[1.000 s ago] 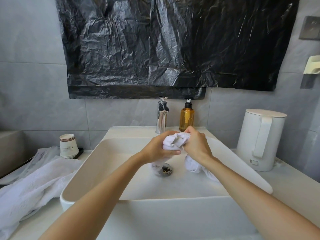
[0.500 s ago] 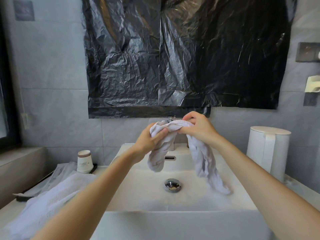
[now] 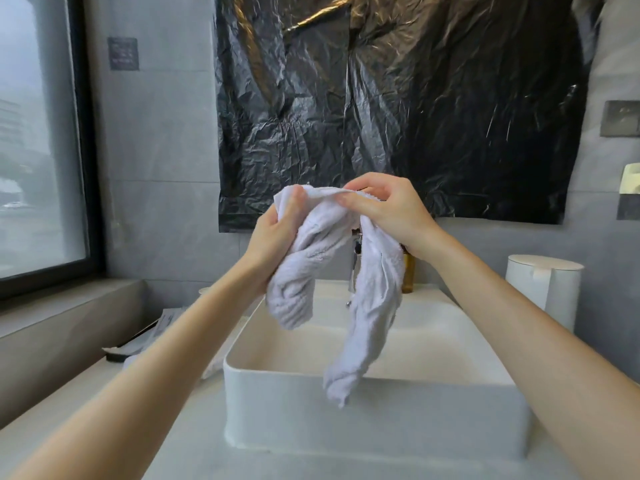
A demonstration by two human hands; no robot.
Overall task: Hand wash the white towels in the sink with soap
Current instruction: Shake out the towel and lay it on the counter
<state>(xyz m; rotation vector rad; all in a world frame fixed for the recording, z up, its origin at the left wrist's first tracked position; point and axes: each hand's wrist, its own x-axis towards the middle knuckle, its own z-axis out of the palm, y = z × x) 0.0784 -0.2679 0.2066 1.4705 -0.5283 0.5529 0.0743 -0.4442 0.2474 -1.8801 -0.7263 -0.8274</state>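
Left fingers [image 3: 293,207]: curled round one bunched end of the white towel [image 3: 375,306], with the thumb laid up over the top fold, so the left hand [image 3: 273,237] grips it tight.
Right fingers [image 3: 360,202]: thumb and forefingers pinch the towel's top edge, and the rest of the right hand [image 3: 391,213] is bent loosely above it.
White towel: held in the air above the sink [image 3: 346,403], slung between both hands like an upside-down U. A short twisted end hangs under the left hand. A longer end drops from the right hand, and its tip crosses the near rim in this view; I cannot tell if it touches.
Sink: white rectangular basin standing on a pale counter [image 3: 187,445].
Faucet [image 3: 354,268]: chrome, mostly hidden behind the towel.
Soap bottle [image 3: 408,277]: amber, behind the basin and partly covered by the right wrist.
Kettle [image 3: 547,289]: white, on the counter to the right of the sink.
Wall: black plastic sheet [image 3: 398,98] hangs above the faucet.
Left side: window [image 3: 31,133] over a grey ledge, with papers [image 3: 152,332] on the counter beside the sink.
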